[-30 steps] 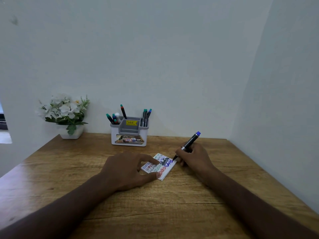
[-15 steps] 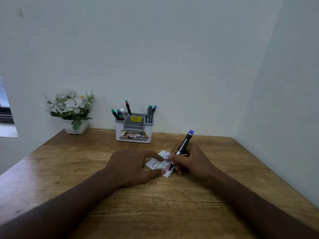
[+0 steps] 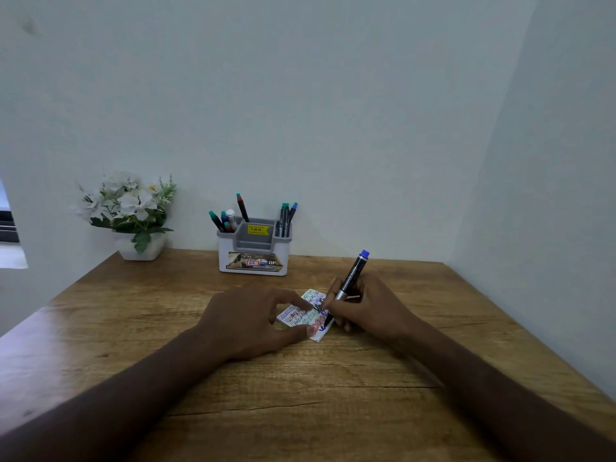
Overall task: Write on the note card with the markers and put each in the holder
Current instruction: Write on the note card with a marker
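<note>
Wooden desk (image 3: 333, 395) nearest, with the left hand (image 3: 253, 323) pinning the card (image 3: 305, 316) flat by thumb and forefinger, fingers curved but wrapped round nothing. Just right of it, right hand (image 3: 373, 310) gripping the blue marker (image 3: 348, 285), tip down on the card's near right corner — writing under way, card already crowded with red, green, blue and black lines. Farther back by the wall, holder (image 3: 254, 251) already stocked with several markers — judged late in the task, blue one yet to be put away.

Wooden table (image 3: 333, 395), note card (image 3: 301, 316), holder (image 3: 253, 258), flowerpot (image 3: 141, 250)
</note>
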Available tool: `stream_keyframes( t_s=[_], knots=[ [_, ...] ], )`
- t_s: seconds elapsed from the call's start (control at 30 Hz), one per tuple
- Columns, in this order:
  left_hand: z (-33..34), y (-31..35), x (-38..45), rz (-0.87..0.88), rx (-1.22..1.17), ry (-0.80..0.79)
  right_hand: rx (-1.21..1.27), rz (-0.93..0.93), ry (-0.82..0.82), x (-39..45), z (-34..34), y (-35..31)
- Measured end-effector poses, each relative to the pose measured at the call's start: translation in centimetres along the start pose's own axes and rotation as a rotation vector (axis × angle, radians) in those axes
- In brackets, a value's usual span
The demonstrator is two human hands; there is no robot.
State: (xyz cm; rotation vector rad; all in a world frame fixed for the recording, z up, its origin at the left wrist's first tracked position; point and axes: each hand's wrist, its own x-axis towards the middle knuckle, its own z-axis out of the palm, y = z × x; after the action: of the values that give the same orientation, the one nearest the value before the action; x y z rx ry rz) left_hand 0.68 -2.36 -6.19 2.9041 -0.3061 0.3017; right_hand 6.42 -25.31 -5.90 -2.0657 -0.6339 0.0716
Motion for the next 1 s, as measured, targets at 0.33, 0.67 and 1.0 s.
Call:
stream_keyframes(
  t_s=[0.33, 0.67, 1.0],
  knots=[
    [0.2, -0.1, 0.1, 0.006, -0.006, 0.01, -0.01, 0.028, 0.036, 0.3, -0.5, 0.5],
    [0.2, -0.2, 0.0, 0.003, -0.003, 0.005, -0.003, 0.024, 0.076, 0.5, -1.1, 0.9],
    [0.2, -0.1, 0.1, 0.007, 0.001, -0.001, -0.024, 0.054, 0.144, 1.0, -1.6, 1.5]
  ],
)
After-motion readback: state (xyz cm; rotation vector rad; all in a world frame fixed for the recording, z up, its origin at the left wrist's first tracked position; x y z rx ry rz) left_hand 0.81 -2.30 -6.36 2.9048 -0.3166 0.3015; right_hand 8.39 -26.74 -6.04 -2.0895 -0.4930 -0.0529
